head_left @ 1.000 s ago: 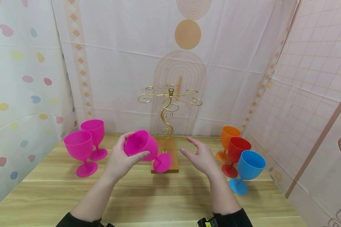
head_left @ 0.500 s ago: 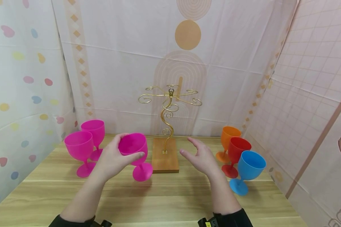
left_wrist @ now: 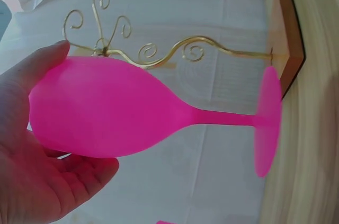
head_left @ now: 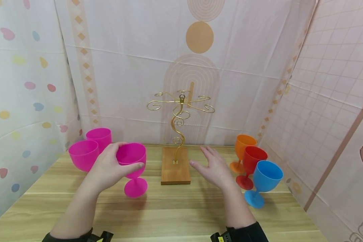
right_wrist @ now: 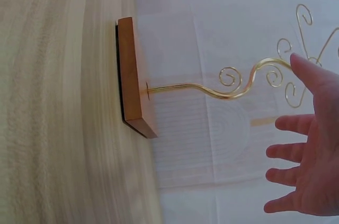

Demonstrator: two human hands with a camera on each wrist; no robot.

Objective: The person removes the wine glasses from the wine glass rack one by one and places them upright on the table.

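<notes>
A pink goblet (head_left: 135,186) is upright in my left hand (head_left: 107,168), which grips it round the bowl, thumb on the near side and fingers on the far side. In the left wrist view, the stem and foot of this goblet (left_wrist: 111,110) stick out free of the hand; whether the foot touches the table cannot be told. My right hand (head_left: 213,169) holds nothing, its fingers spread in the right wrist view. Between the hands stands a gold wire rack (head_left: 181,101) with curled arms on a wooden base (head_left: 175,174). Nothing hangs on its arms.
Two more pink goblets, a nearer one (head_left: 84,156) and a farther one (head_left: 99,136), stand at the left, their lower parts hidden by my hand and forearm. On the right are orange (head_left: 245,146), red (head_left: 252,159) and blue (head_left: 267,176) goblets. Patterned cloth (head_left: 124,84) encloses the table (head_left: 169,215).
My left hand has carried the pink goblet leftward, away from the rack, and turned it from tilted to upright. The right hand has stayed nearly in place.
</notes>
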